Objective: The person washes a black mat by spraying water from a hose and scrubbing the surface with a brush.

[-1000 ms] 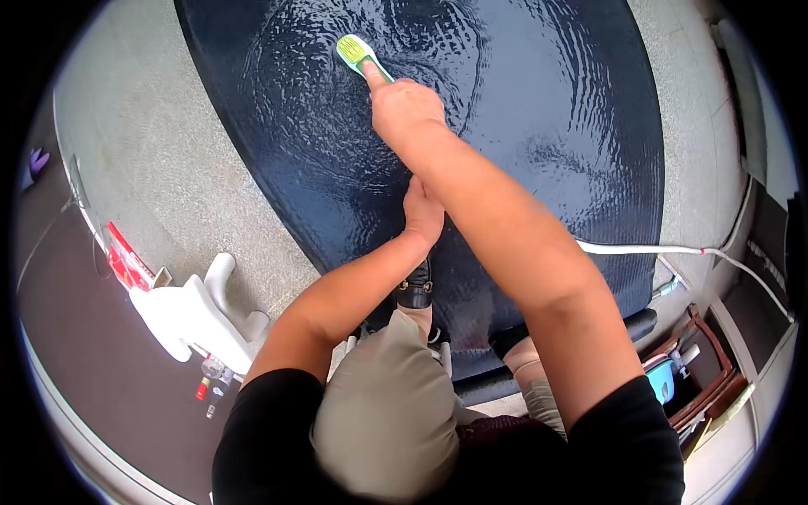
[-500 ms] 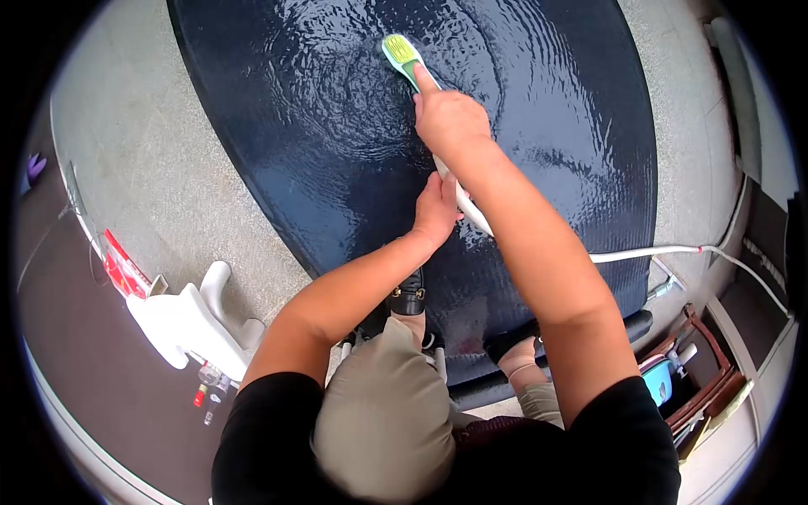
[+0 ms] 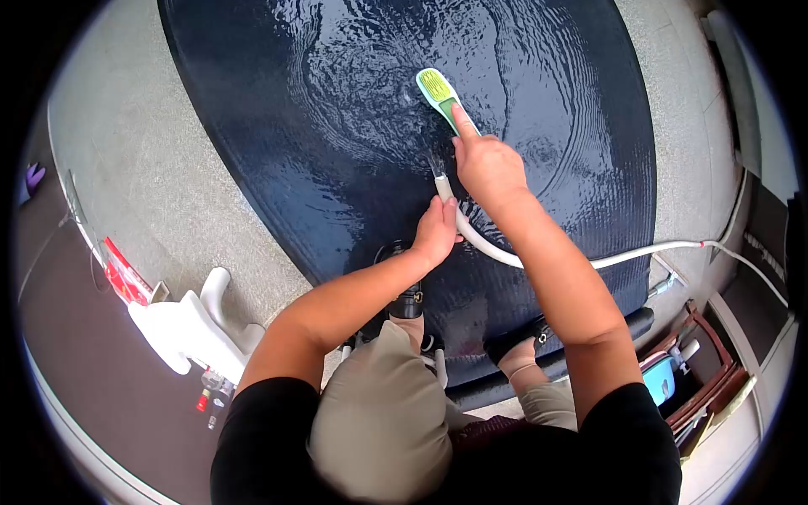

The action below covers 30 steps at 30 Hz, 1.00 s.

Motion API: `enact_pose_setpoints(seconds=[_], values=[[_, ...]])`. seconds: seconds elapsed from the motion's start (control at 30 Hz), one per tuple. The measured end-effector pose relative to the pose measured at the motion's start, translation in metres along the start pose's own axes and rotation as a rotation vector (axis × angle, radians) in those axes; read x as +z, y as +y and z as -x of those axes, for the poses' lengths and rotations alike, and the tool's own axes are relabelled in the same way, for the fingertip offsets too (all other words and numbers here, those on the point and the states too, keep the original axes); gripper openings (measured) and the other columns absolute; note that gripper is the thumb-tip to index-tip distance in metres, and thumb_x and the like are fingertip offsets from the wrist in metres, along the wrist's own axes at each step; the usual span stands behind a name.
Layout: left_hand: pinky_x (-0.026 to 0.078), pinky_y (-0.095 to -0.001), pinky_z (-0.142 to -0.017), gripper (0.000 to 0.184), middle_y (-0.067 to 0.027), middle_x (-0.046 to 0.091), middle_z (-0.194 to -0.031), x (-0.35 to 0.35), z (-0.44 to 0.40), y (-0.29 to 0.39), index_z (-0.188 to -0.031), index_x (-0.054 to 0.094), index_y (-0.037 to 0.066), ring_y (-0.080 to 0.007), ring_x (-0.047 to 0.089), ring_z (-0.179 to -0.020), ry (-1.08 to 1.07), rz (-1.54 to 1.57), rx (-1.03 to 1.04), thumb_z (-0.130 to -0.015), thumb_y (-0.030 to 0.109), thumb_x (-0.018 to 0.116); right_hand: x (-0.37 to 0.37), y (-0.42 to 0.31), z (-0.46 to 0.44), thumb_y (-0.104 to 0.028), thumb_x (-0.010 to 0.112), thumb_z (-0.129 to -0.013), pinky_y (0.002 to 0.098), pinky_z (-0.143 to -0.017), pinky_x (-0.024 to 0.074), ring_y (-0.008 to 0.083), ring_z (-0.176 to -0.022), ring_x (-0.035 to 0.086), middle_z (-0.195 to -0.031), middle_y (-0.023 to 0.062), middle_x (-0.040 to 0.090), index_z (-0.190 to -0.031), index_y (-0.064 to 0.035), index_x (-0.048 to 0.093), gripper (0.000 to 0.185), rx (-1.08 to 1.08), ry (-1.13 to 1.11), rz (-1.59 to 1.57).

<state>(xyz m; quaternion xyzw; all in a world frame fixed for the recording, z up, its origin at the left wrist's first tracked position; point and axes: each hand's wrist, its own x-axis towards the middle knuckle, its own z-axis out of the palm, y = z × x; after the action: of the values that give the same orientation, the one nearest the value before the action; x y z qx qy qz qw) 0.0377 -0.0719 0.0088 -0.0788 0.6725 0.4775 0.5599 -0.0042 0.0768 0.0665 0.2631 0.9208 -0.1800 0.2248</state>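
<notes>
My right hand [image 3: 492, 168] is wrapped round the handle of a green and white brush [image 3: 438, 87], its index finger stretched along the back. The brush is over the wet dark mat [image 3: 278, 160]. Lower and to the left, my left hand [image 3: 437, 229] grips a white hose [image 3: 484, 244] near its end. Water flows from the hose mouth onto the mat, and ripples spread across the upper part. The hose passes under my right forearm and leads off to the right.
At the left are a white plastic object [image 3: 189, 332], a red packet [image 3: 126, 273] and small bottles [image 3: 205, 396]. At the right a brown crate [image 3: 715, 370] holds a blue item [image 3: 659, 380]. My black shoes [image 3: 407, 301] rest on the mat's near part.
The brush in my right hand has moved right and nearer to me. My left hand has shifted slightly, and the hose end with its flowing water has come into view.
</notes>
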Motion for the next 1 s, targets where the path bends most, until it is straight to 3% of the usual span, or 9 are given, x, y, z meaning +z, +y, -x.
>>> enact_pose_setpoints(seconds=[0.1, 0.2, 0.3, 0.43, 0.53, 0.7, 0.73, 0.83, 1.0], values=[[0.058, -0.0283, -0.059, 0.032, -0.0132, 0.063, -0.091, 0.006, -0.001, -0.005, -0.107, 0.046, 0.000, -0.0187, 0.065, -0.080, -0.050, -0.022, 0.045, -0.103, 0.028, 0.033, -0.029, -0.029, -0.080, -0.030, 0.038, -0.099, 0.0444, -0.080, 0.0512, 0.0343, -0.089, 0.066, -0.095, 0.0175, 0.068, -0.145, -0.0227, 0.033, 0.047, 0.003, 0.057, -0.063], [0.058, -0.0287, -0.059, 0.030, -0.0121, 0.063, -0.091, 0.009, 0.001, 0.003, -0.106, 0.046, 0.001, -0.0186, 0.065, -0.080, -0.067, -0.035, 0.061, -0.102, 0.028, 0.034, -0.038, -0.040, -0.112, -0.030, 0.036, -0.099, 0.0449, -0.083, 0.0499, 0.0340, -0.094, 0.064, -0.103, 0.0172, 0.067, -0.147, -0.0231, 0.030, 0.048, -0.007, 0.086, -0.127], [0.058, -0.0292, -0.059, 0.029, -0.0117, 0.063, -0.089, 0.015, 0.002, 0.006, -0.107, 0.046, 0.000, -0.0186, 0.065, -0.078, -0.087, -0.006, 0.089, -0.102, 0.027, 0.036, -0.019, -0.019, -0.063, -0.032, 0.039, -0.099, 0.0441, -0.082, 0.0509, 0.0337, -0.093, 0.065, -0.100, 0.0191, 0.065, -0.148, -0.0264, 0.028, 0.050, 0.035, 0.000, -0.152], [0.057, -0.0289, -0.057, 0.027, -0.0133, 0.065, -0.087, 0.022, 0.015, -0.014, -0.104, 0.045, -0.002, -0.0202, 0.066, -0.073, -0.110, -0.099, 0.089, -0.102, 0.024, 0.038, 0.023, 0.042, 0.061, -0.033, 0.044, -0.097, 0.0461, -0.069, 0.0534, 0.0366, -0.073, 0.066, -0.083, 0.0215, 0.062, -0.149, -0.0317, 0.025, 0.054, 0.093, -0.118, -0.043], [0.058, -0.0297, -0.058, 0.029, -0.0158, 0.065, -0.086, 0.027, 0.037, -0.026, -0.103, 0.044, -0.004, -0.0234, 0.067, -0.068, -0.173, -0.157, 0.086, -0.102, 0.024, 0.038, 0.037, 0.065, 0.107, -0.032, 0.046, -0.097, 0.0461, -0.064, 0.0535, 0.0366, -0.068, 0.065, -0.077, 0.0209, 0.060, -0.149, -0.0321, 0.025, 0.056, 0.132, -0.133, -0.027], [0.058, -0.0305, -0.058, 0.028, -0.0158, 0.064, -0.087, 0.034, 0.041, -0.039, -0.103, 0.043, -0.004, -0.0237, 0.067, -0.075, -0.191, -0.164, 0.070, -0.102, 0.024, 0.037, -0.002, 0.035, -0.007, -0.030, 0.045, -0.097, 0.0481, -0.076, 0.0512, 0.0366, -0.079, 0.066, -0.086, 0.0200, 0.066, -0.147, -0.0271, 0.031, 0.052, 0.091, 0.044, -0.103], [0.058, -0.0304, -0.058, 0.028, -0.0158, 0.064, -0.088, 0.034, 0.038, -0.035, -0.103, 0.043, -0.004, -0.0236, 0.067, -0.076, -0.189, -0.168, 0.084, -0.102, 0.024, 0.037, -0.020, 0.021, -0.041, -0.030, 0.040, -0.098, 0.0469, -0.082, 0.0496, 0.0351, -0.088, 0.065, -0.096, 0.0183, 0.067, -0.146, -0.0245, 0.032, 0.049, 0.096, 0.051, -0.110], [0.058, -0.0302, -0.059, 0.029, -0.0156, 0.064, -0.088, 0.029, 0.020, -0.016, -0.103, 0.044, -0.003, -0.0235, 0.067, -0.075, -0.158, -0.149, 0.099, -0.102, 0.025, 0.037, -0.053, -0.003, -0.118, -0.029, 0.037, -0.099, 0.0461, -0.084, 0.0488, 0.0355, -0.095, 0.063, -0.101, 0.0172, 0.067, -0.145, -0.0191, 0.033, 0.047, 0.052, 0.143, -0.113], [0.058, -0.0295, -0.058, 0.030, -0.0147, 0.064, -0.085, 0.033, 0.003, 0.004, -0.102, 0.046, -0.003, -0.0222, 0.066, -0.071, -0.108, -0.157, 0.090, -0.102, 0.026, 0.037, -0.028, 0.022, -0.061, -0.030, 0.042, -0.098, 0.0475, -0.077, 0.0504, 0.0371, -0.087, 0.065, -0.095, 0.0206, 0.066, -0.146, -0.0255, 0.032, 0.049, 0.050, 0.063, -0.145]])
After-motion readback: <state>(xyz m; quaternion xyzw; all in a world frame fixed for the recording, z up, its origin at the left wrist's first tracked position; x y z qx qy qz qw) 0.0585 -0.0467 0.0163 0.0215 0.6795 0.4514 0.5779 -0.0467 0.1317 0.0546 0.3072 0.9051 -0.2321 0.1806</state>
